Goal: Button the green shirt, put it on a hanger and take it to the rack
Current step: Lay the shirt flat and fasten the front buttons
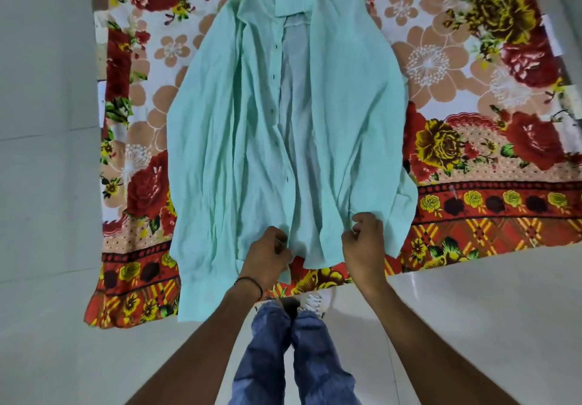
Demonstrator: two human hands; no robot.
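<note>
Two hem edges of a wrinkled mint-green long-sleeved shirt (220, 137) are pinched.
It is laid unbuttoned on a red floral cloth (441, 58) and held by left grip (267, 256) and right grip (362, 241).

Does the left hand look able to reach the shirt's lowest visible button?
Probably yes: the left hand grips the shirt at its hem, close to that button, with only loose cloth between them.

A large cloth (472, 96) printed with red, yellow and peach flowers and a red patterned border lies spread flat, and around it there is a pale, glossy tiled floor (472, 326) that softly reflects the light.
</note>
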